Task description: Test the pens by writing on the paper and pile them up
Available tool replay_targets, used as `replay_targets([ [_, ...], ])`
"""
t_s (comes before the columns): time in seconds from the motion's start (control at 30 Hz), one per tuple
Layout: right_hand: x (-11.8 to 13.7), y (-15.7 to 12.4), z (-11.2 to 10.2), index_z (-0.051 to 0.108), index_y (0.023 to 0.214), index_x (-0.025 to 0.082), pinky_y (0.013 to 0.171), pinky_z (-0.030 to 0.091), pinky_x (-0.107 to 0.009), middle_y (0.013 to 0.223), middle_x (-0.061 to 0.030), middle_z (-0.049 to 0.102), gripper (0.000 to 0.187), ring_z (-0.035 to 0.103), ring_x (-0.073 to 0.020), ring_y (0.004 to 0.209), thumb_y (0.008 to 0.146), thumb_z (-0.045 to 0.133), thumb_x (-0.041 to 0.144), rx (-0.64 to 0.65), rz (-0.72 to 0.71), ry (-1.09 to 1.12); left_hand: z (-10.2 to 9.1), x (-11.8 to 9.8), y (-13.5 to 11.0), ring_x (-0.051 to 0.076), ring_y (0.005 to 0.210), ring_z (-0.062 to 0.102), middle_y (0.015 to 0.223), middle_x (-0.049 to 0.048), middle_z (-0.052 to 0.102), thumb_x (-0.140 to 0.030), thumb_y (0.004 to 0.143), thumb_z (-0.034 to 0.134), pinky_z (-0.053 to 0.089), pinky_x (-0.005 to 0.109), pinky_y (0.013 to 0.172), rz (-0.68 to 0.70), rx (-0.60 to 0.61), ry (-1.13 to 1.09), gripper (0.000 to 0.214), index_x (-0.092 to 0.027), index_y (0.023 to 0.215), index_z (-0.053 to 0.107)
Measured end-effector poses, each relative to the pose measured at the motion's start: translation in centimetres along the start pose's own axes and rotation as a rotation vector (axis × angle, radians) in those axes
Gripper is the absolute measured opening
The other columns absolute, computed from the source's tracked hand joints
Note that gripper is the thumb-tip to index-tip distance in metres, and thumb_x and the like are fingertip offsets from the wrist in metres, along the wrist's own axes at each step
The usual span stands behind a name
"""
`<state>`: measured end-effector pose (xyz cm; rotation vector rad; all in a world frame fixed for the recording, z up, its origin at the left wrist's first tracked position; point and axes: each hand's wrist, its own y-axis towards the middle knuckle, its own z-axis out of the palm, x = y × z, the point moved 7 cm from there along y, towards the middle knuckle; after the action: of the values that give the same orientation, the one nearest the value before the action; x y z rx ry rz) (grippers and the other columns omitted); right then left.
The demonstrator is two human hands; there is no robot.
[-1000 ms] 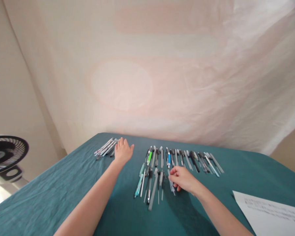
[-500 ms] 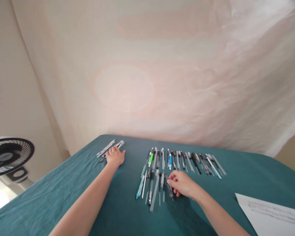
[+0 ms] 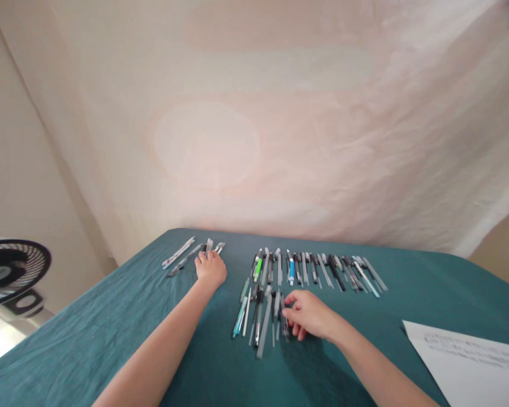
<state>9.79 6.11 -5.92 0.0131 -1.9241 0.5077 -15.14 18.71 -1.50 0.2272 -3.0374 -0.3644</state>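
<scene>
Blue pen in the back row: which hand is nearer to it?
Right. The right hand is on the near side of the blue pen; the left hand is farther off to its left, past the green pen.

Single wide head-worn view, looking forward and down, dark teal cloth-covered table near, across the lower frame, pale pinkish wrinkled fabric backdrop beyond, filling the upper frame

Pale, wrinkled sheeting hangs behind a green-clothed table, a black fan at left
</scene>
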Motion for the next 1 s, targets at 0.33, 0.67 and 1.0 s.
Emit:
replay_targets([
  [0.33,0.4,-0.3,-0.2,0.043,0.094,0.012,0.034,0.045,-0.019,0.055,0.0025,0.054,0.014,0.056,-0.0100,0.039,0.082,0.037,0.009,0.023,0.027,0.059,-0.8,-0.1,1.3,0.029,0.104,0.046,0.109,0.0184,0.053,-0.025,0.084,0.035,0.037,0.038,0.082,0.063,0.008,0.021,0.031,-0.011,0.098,0.059],
  [0.67,-0.5,0.4,-0.2,0.042,0.066,0.018,0.026,0.040,-0.020,0.050,-0.0022,0.059,0.023,0.055,-0.0140,0.033,0.079,0.045,0.036,-0.063,0.020,-0.118,0.1,0.7,2.9,0.019,0.090,0.055,0.106,0.0083,0.054,-0.031,0.084,0.048,0.046,0.038,0.076,-0.007,0.157,0.010,0.029,-0.014,0.107,0.052],
  [1.0,-0.3,0.3,-0.2,0.043,0.062,0.018,0.025,0.037,-0.017,0.049,-0.0004,0.057,0.020,0.054,-0.0119,0.032,0.078,0.044,0.030,-0.073,-0.006,-0.175,-0.8,0.3,2.9,0.020,0.095,0.053,0.109,0.0089,0.053,-0.031,0.084,0.049,0.045,0.040,0.079,-0.009,0.143,-0.057,0.029,-0.013,0.107,0.052],
])
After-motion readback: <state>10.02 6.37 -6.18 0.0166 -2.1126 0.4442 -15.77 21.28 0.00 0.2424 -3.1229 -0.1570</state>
